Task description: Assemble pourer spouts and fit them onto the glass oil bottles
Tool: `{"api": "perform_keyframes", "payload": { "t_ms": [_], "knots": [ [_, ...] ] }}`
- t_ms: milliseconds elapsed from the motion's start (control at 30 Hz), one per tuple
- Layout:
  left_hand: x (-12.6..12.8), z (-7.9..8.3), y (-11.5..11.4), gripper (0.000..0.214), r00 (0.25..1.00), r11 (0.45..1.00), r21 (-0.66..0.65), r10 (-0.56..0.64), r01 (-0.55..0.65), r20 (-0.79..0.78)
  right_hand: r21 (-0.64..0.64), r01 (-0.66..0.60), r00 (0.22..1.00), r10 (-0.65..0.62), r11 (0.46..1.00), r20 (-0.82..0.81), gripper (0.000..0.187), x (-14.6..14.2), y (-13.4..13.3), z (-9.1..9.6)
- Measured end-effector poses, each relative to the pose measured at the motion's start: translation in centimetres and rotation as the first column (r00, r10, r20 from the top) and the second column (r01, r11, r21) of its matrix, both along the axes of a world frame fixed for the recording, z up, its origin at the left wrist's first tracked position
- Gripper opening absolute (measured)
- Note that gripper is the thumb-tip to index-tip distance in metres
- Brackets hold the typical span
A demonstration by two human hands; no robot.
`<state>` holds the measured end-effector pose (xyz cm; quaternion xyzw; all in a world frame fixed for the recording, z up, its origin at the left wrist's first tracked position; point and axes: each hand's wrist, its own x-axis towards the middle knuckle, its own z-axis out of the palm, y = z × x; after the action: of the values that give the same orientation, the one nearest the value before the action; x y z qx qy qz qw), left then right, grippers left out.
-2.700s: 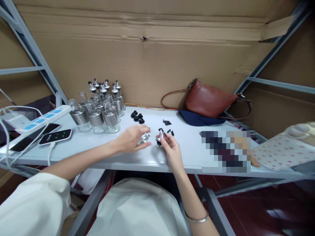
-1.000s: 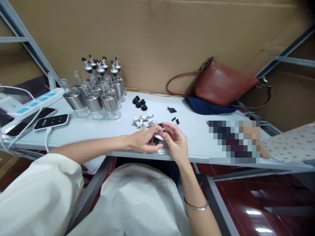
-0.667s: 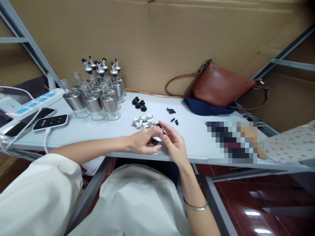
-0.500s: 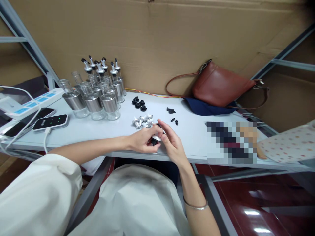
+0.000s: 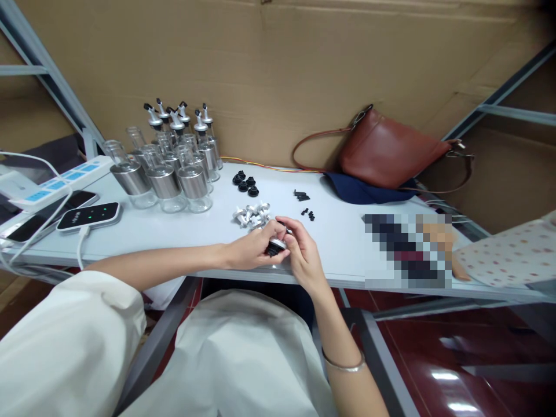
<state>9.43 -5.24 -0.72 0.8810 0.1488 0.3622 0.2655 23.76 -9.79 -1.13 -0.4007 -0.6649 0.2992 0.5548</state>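
Note:
Near the table's front edge, my left hand (image 5: 252, 248) is closed around a pourer spout (image 5: 275, 247) with a silver collar and a ribbed black stopper. The stopper points down and toward me. My right hand (image 5: 306, 253) meets it from the other side, thumb and fingers pinched at the spout's upper end, where a bit of black shows. The fingers hide most of that end. Just beyond my left hand lies a pile of silver pourer tops (image 5: 252, 214). Farther back are several black stoppers (image 5: 245, 183). Small black caps (image 5: 308, 215) and thin black pieces (image 5: 301, 196) lie to the right.
Glass bottles with steel sleeves (image 5: 163, 180) stand at the left, those behind fitted with pourers (image 5: 176, 120). A power strip (image 5: 65, 182), phones and a white-cabled device (image 5: 89, 216) are at far left. A brown handbag (image 5: 391, 150) rests on dark blue cloth (image 5: 369, 192); a blurred patch is at right.
Both hands stay together on the pourer spout. My right fingers have curled in and dropped slightly, and the black stopper shows more between the hands.

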Motion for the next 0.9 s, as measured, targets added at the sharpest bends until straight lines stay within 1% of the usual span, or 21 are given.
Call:
{"api": "perform_keyframes", "payload": {
  "t_ms": [133,267,300,333,367,433,467,500,533,600,700,767,833,900],
  "knots": [
    [0.0,-0.2,0.1,0.024,0.998,0.998,-0.053,0.035,-0.038,-0.056,0.041,0.076,0.991,-0.080,0.996,0.105,0.033,-0.2,0.0,0.1],
    [-0.2,-0.3,0.1,0.023,0.996,0.995,-0.063,0.077,-0.080,-0.049,0.036,0.119,0.986,-0.122,0.992,0.116,0.033,-0.3,0.0,0.1],
    [-0.2,-0.3,0.0,0.021,0.997,0.998,-0.044,0.050,-0.052,-0.063,0.025,0.129,0.987,-0.131,0.991,0.096,0.033,-0.4,0.0,0.0],
    [-0.2,-0.3,-0.3,0.020,0.995,1.000,-0.013,-0.011,0.010,-0.099,0.010,0.136,0.988,-0.136,0.991,0.066,0.034,-0.4,0.0,0.0],
    [-0.2,-0.3,-0.6,0.018,0.986,0.996,0.022,-0.087,0.091,-0.144,-0.007,0.138,0.990,-0.137,0.990,0.033,0.035,-0.4,0.0,0.0],
    [-0.2,-0.3,-1.3,0.018,0.947,0.965,0.076,-0.226,0.249,-0.227,-0.041,0.119,0.993,-0.119,0.992,-0.010,0.038,-0.3,0.2,0.1],
    [-0.1,-0.3,-1.6,0.020,0.933,0.951,0.093,-0.266,0.295,-0.240,-0.048,0.101,0.995,-0.101,0.994,-0.010,0.037,-0.3,0.2,0.1],
    [-0.1,-0.3,-1.8,0.022,0.935,0.947,0.110,-0.273,0.303,-0.225,-0.049,0.089,0.996,-0.089,0.995,0.003,0.036,-0.3,0.3,0.2],
    [-0.1,-0.3,-1.8,0.024,0.946,0.949,0.129,-0.260,0.287,-0.193,-0.045,0.091,0.996,-0.090,0.995,0.021,0.033,-0.3,0.4,0.2],
    [-0.2,-0.3,-1.4,0.025,0.966,0.954,0.177,-0.220,0.242,-0.137,-0.047,0.139,0.990,-0.137,0.989,0.025,0.027,-0.3,0.4,0.2],
    [-0.5,-0.3,-0.2,0.025,0.988,0.957,0.252,-0.124,0.144,-0.094,-0.116,0.243,0.966,-0.251,0.963,-0.065,0.018,0.0,0.5,0.1],
    [-0.7,-0.4,0.6,0.023,0.995,0.948,0.307,-0.066,0.086,-0.073,-0.144,0.276,0.950,-0.293,0.950,-0.112,0.015,0.8,0.9,0.3],
    [-0.8,-0.5,1.1,0.023,0.999,0.932,0.362,-0.023,0.038,-0.047,-0.124,0.309,0.945,-0.319,0.943,-0.075,0.013,2.2,1.9,1.1],
    [-0.8,-0.7,1.3,0.024,1.000,0.917,0.399,0.006,0.004,-0.024,-0.085,0.361,0.932,-0.356,0.929,0.063,0.015,4.1,3.7,2.4]
  ]
}}
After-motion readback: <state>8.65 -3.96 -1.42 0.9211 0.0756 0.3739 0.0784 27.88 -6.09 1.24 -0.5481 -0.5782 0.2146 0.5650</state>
